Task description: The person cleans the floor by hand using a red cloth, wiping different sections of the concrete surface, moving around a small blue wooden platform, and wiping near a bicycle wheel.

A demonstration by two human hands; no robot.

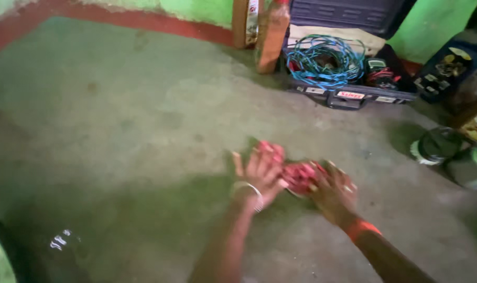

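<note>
Both my hands meet low over a grey concrete floor point(123, 115), around a small red object point(299, 177) that is blurred. My left hand point(260, 173), with a metal bangle at the wrist, has its fingers spread and pressed against the red object's left side. My right hand point(334, 193), with an orange band at the wrist, covers its right side with fingers curled. The blur keeps me from telling what the red thing is or how firmly either hand grips it.
An open dark toolbox point(354, 94) at the back holds a coil of blue wire point(325, 60) and red-handled tools. A brown bottle point(272, 34) stands left of it by the green wall. Round dark containers point(437, 145) sit at the right.
</note>
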